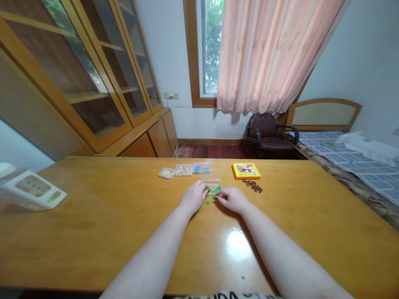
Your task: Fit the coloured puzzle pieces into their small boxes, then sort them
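A small clear plastic box (215, 182) with its lid raised holds several small green pieces (215, 190), in the middle of the wooden table. My left hand (195, 196) is closed at the box's left side, its curled fingers covering that edge. At the front right corner, my right hand (233, 200) is closed in a pinch, with a green piece at its fingertips. Another loose green piece (207, 202) lies on the table just in front of the box, between my hands.
Behind my left hand stand clear boxes with blue pieces (197, 169), cream pieces (183, 170) and yellowish pieces (167, 173). A yellow box (246, 170) and a brown pile of pieces (253, 186) lie at right. A white container (29, 187) is far left.
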`<action>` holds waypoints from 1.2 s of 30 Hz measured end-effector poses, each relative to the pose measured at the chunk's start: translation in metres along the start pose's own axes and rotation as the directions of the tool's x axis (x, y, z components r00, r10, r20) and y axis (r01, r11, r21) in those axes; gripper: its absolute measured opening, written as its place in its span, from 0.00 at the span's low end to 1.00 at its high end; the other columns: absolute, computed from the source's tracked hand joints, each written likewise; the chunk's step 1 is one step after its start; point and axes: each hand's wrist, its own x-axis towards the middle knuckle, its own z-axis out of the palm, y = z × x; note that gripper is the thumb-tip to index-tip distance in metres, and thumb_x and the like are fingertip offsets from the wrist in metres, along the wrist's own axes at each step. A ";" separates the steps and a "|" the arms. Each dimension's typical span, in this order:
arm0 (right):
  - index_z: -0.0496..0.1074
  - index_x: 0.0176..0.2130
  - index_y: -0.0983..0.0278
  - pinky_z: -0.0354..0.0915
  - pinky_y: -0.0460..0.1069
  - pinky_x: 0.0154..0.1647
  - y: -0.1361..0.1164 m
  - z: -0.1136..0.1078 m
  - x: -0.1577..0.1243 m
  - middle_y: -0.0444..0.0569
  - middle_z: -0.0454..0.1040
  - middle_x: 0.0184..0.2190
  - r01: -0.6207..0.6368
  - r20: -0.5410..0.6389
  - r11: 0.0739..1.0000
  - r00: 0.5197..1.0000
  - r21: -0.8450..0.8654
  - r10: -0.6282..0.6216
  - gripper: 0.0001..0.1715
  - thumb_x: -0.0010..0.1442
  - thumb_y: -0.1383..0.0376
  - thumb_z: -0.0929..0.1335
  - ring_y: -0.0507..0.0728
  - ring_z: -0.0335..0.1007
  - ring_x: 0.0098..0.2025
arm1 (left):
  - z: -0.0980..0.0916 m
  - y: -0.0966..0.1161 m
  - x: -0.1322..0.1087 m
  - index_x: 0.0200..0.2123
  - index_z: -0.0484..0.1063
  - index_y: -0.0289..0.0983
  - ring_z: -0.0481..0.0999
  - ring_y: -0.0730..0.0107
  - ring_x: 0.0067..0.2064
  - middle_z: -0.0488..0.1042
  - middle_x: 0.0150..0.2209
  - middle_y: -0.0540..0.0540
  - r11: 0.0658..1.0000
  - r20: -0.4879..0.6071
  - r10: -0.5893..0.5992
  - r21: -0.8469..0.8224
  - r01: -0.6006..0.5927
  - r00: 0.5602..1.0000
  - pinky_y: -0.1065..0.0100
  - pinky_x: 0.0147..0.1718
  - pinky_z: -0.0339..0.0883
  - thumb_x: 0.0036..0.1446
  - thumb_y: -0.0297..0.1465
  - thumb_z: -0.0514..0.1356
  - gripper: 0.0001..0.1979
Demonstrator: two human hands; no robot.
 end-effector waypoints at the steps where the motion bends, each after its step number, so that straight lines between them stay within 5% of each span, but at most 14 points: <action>1: 0.76 0.40 0.58 0.57 0.44 0.29 -0.002 0.000 0.000 0.46 0.77 0.27 0.015 0.031 1.000 0.999 -0.014 -0.014 0.15 0.58 0.57 0.64 0.52 0.69 0.28 | 0.000 -0.001 0.000 0.42 0.68 0.39 0.72 0.67 0.42 0.69 0.43 0.45 0.999 -0.006 -0.030 0.018 0.030 1.000 0.68 0.42 0.64 0.60 0.31 0.52 0.09; 15: 0.75 0.44 0.54 0.60 0.46 0.34 -0.008 -0.004 -0.001 0.46 0.79 0.35 0.041 0.114 0.991 0.993 -0.124 -0.027 0.16 0.57 0.58 0.64 0.56 0.74 0.36 | -0.018 0.001 -0.008 0.36 0.72 0.42 0.73 0.65 0.41 0.71 0.40 0.47 0.993 0.234 0.042 0.095 -0.065 0.971 0.68 0.39 0.65 0.53 0.32 0.60 0.06; 24: 0.77 0.41 0.55 0.59 0.45 0.32 -0.013 0.000 -0.002 0.45 0.79 0.35 0.188 0.161 0.980 0.971 -0.070 -0.175 0.14 0.58 0.57 0.64 0.54 0.73 0.34 | -0.013 -0.001 -0.007 0.33 0.72 0.40 0.73 0.65 0.40 0.72 0.38 0.46 0.994 0.289 0.027 0.090 -0.055 0.957 0.69 0.38 0.65 0.53 0.30 0.58 0.04; 36: 0.78 0.36 0.57 0.58 0.45 0.31 -0.013 0.004 -0.001 0.46 0.79 0.32 0.166 0.142 0.978 0.979 -0.126 -0.148 0.14 0.59 0.60 0.63 0.54 0.73 0.33 | -0.011 -0.002 -0.006 0.32 0.71 0.39 0.73 0.66 0.38 0.72 0.38 0.46 0.999 0.250 0.017 0.042 -0.029 0.968 0.69 0.36 0.64 0.54 0.30 0.57 0.04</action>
